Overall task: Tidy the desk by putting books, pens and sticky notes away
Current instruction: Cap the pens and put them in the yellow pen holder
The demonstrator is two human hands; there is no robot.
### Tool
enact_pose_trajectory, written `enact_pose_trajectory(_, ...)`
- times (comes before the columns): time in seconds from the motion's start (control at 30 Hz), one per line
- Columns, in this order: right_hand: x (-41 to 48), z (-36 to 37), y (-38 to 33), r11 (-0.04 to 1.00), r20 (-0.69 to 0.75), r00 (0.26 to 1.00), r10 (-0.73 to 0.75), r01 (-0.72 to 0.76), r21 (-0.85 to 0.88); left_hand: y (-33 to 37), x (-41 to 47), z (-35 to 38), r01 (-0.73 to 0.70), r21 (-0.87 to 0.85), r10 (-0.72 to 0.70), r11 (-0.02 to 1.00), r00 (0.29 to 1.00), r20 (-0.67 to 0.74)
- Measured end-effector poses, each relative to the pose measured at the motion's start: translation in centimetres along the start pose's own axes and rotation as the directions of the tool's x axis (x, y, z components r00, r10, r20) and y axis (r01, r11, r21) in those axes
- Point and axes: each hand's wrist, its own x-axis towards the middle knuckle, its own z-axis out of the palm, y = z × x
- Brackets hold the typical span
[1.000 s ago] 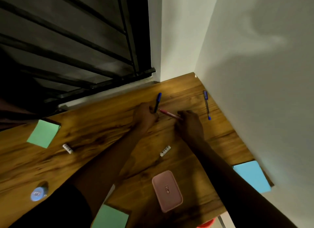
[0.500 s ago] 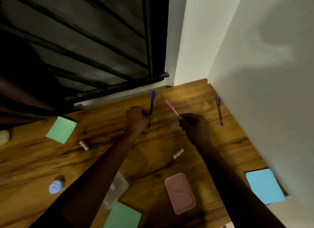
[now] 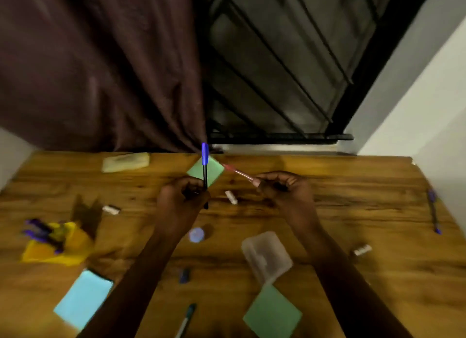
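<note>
Blue-capped pen [image 3: 205,161] stands upright in left hand [image 3: 181,199], fingers curled round it, over mid desk [image 3: 353,186]; pink pen [image 3: 237,172] pinched in right hand [image 3: 282,189], slanting far-left. Prob best to bundle both in one fist (frees a hand), then carry to yellow pouch [image 3: 50,249] at left w/ purple pens [image 3: 37,229]

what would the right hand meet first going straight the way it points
Its pink pen would probably meet the blue pen in the left hand, over the green sticky note; depth unclear.
</note>
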Motion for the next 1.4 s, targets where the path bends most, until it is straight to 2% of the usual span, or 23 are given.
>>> enact_pose_trajectory(0.13,-0.4,9.2,-1.8,0.994,0.13,0.991,-0.044,0.056,-0.09,-2.9,-2.2,-9.6,0.051,-0.076,-0.063,0.996,0.984,-0.167)
enact_pose_trajectory(0.23,-1.0,15.9,-2.6,0.99,0.209,0.974,-0.085,0.106,-0.095,-5.2,-3.9,-16.2,0.068,-0.106,-0.093,0.992,0.963,-0.254)
enact_pose_trajectory(0.4,-2.5,25.3,-3.0,0.982,0.295,0.948,-0.124,0.16,-0.101,-8.5,-6.1,-24.9,0.087,-0.135,-0.129,0.987,0.929,-0.346)
enact_pose_trajectory(0.57,-3.9,31.6,-3.1,0.98,0.348,0.925,-0.155,0.188,-0.064,-10.8,-7.3,-30.1,0.077,-0.124,-0.121,0.989,0.907,-0.403)
enact_pose_trajectory(0.73,-4.8,35.6,-3.3,0.978,0.387,0.91,-0.145,0.19,-0.08,-12.9,-8.2,-32.3,0.077,-0.064,-0.096,0.995,0.913,-0.397)
enact_pose_trajectory(0.87,-5.0,37.7,-2.6,0.951,0.412,0.903,-0.122,0.225,-0.21,-13.6,-8.0,-32.1,0.047,-0.08,-0.073,0.996,0.925,-0.372)
enact_pose_trajectory(1.0,-5.6,39.7,-1.4,0.881,0.45,0.884,-0.128,0.31,-0.359,-14.5,-7.6,-31.2,0.111,-0.099,-0.138,0.989,0.932,-0.336)
enact_pose_trajectory(1.2,-6.7,42.0,-0.1,0.808,0.499,0.861,-0.099,0.362,-0.465,-15.5,-7.8,-30.4,0.16,0.054,-0.134,0.986,0.935,-0.33)
enact_pose_trajectory(1.3,-7.0,42.4,0.1,0.774,0.514,0.852,-0.102,0.393,-0.497,-16.1,-8.0,-30.2,0.218,0.101,-0.175,0.971,0.929,-0.326)
enact_pose_trajectory(1.4,-7.1,42.6,0.2,0.781,0.517,0.849,-0.109,0.395,-0.484,-16.3,-8.2,-30.2,0.238,0.09,-0.201,0.967,0.931,-0.303)
